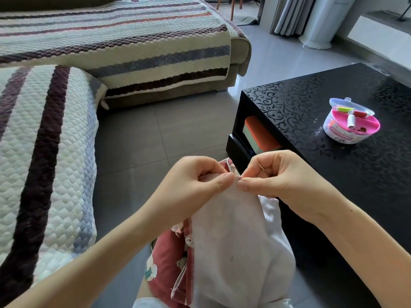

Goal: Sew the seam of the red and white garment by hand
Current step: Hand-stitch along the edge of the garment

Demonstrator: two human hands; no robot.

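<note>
Both pinched down tight: left grip (pixel 195 181) held the top edge of the red and white garment (pixel 233 241) between thumb and forefinger, right grip (pixel 278 181) pinched the same edge just beside it, fingertips nearly touching, with a tiny bit of red thread (pixel 240 178) showing between them. Garment hung down just left of the black worktop (pixel 333 174); pink sewing kit (pixel 351 123) sat open on that worktop, well apart.

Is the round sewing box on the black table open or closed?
Open. The sewing box has its clear lid tipped back, leaving the pink tray uncovered.
</note>
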